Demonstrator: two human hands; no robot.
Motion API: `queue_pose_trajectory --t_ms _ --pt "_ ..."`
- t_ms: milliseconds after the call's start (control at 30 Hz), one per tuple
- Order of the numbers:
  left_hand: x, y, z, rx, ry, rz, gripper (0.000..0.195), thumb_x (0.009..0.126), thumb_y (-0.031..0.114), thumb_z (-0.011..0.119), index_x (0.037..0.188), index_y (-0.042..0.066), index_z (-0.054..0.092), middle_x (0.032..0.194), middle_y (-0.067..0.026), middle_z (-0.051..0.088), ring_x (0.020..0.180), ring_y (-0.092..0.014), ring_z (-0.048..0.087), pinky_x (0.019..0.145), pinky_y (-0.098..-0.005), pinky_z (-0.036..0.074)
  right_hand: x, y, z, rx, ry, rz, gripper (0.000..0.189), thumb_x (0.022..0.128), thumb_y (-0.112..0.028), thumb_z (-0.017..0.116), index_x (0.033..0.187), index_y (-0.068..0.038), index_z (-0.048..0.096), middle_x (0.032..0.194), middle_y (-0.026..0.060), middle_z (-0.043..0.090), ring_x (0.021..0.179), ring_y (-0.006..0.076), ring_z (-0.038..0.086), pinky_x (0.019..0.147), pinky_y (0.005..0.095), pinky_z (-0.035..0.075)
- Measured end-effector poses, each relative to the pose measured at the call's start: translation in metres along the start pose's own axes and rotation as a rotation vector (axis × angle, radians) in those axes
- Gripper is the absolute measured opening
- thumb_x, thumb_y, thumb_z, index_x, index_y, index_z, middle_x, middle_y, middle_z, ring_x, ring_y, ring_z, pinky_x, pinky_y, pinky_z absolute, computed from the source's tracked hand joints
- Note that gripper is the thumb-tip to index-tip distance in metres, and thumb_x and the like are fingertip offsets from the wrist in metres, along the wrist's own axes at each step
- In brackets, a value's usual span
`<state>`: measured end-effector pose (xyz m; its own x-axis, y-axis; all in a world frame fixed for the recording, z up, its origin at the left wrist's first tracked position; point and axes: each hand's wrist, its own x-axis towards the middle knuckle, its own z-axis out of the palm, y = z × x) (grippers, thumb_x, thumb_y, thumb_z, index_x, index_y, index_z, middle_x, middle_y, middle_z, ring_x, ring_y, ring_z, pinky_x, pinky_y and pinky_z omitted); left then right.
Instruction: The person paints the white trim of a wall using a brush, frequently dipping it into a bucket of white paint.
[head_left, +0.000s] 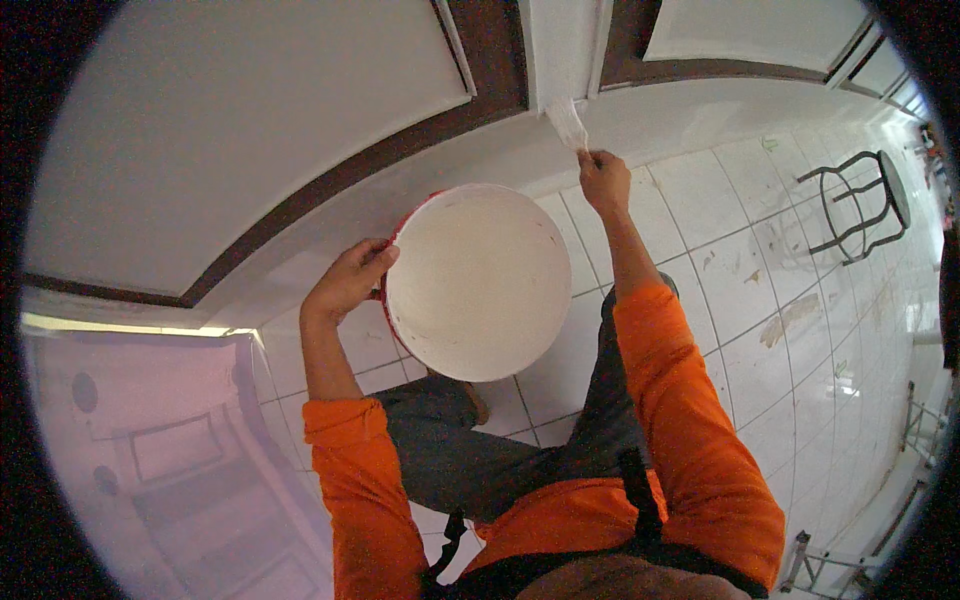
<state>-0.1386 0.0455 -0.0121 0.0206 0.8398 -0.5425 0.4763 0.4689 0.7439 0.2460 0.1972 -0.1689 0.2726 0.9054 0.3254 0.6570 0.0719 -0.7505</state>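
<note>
My left hand (349, 279) grips the left edge of a wide red bucket (556, 244), thumb over the rim and fingers along the outside. The bucket's mouth faces up toward me and its inside is coated white; I cannot tell how deep the pale content (472, 289) is. In my right hand (606, 180) is the handle of a flat paintbrush (568, 124), pinched between thumb and fingers. Its white bristles point away from me and appear to meet the foot of a narrow white wall strip (564, 52) between two dark brown frames.
A dark brown frame (495, 67) borders a large pale panel (285, 112) at left. White floor tiles (690, 214) bear stains. A metal-legged stool (896, 191) lies tipped at right. Metal frames (821, 566) stand at lower right, and a pale purple object (180, 450) at lower left.
</note>
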Motion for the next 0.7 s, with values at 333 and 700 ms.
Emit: queue_pose_trajectory --t_ms 333,700 --pt "-0.003 0.003 0.002 0.034 0.014 0.017 0.06 0.099 0.048 0.06 0.135 0.001 0.055 0.119 -0.0116 0.066 0.101 -0.019 0.064 0.085 -0.0382 0.057 0.028 -0.058 -0.017 0.275 0.134 -0.054 0.033 0.097 -0.034 0.064 0.092 -0.002 0.072 0.081 0.0189 0.071 0.075 0.0375 0.07 0.069 0.0453 0.054" --pt "-0.004 0.0 -0.001 0.045 -0.005 0.022 0.058 0.099 0.046 0.061 0.134 0.001 0.055 0.116 -0.0102 0.066 0.101 -0.018 0.064 0.085 -0.0371 0.057 0.019 -0.08 -0.031 0.219 0.246 -0.134 0.034 0.097 -0.034 0.063 0.09 -0.002 0.071 0.081 0.02 0.071 0.077 0.0397 0.07 0.07 0.0477 0.054"
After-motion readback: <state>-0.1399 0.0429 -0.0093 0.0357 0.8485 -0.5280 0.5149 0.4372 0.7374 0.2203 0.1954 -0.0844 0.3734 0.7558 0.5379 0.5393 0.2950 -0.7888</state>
